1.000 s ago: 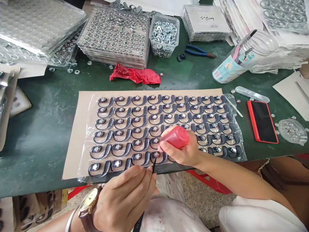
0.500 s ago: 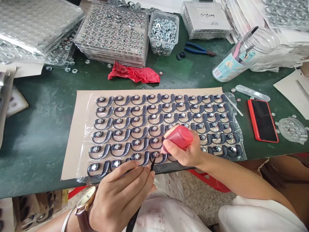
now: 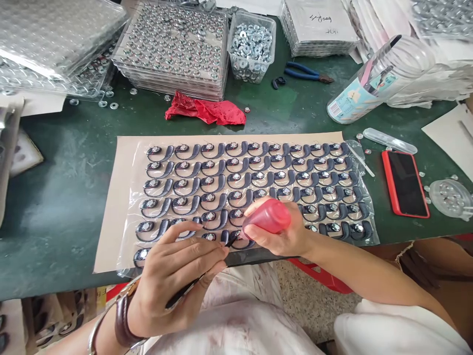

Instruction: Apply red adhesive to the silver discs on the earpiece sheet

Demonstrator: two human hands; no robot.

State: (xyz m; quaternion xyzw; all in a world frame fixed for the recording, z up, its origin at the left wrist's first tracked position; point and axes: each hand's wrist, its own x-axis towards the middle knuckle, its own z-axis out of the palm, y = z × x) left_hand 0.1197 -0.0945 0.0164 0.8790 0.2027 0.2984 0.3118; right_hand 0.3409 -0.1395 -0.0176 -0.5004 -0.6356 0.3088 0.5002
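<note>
My right hand (image 3: 275,239) is wrapped round a pink-red squeeze bottle (image 3: 268,216), tilted with its tip down at a dark ear-hook part in the front row. My left hand (image 3: 185,266) pinches slim black tweezers (image 3: 231,241), whose points reach the same part next to the bottle's tip. The exact contact there is too small to make out. Rows of dark curved ear-hook parts (image 3: 214,184), each with a round silvery piece, lie on a clear plastic sheet (image 3: 129,212) over a tan board (image 3: 111,222). My hands cover some of the front parts.
Behind the board lie a red cloth (image 3: 205,111), stacked clear trays (image 3: 172,49), a tub of metal washers (image 3: 251,47) and blue-handled pliers (image 3: 303,71). To the right are a leaning plastic jar (image 3: 358,93), a red-cased phone (image 3: 405,183) and a round clear case (image 3: 451,197).
The tweezers have tipped flatter, and my left hand has shifted slightly left, its wrist turning. The bottle has moved a little left and down, its tip still at the same front-row part.
</note>
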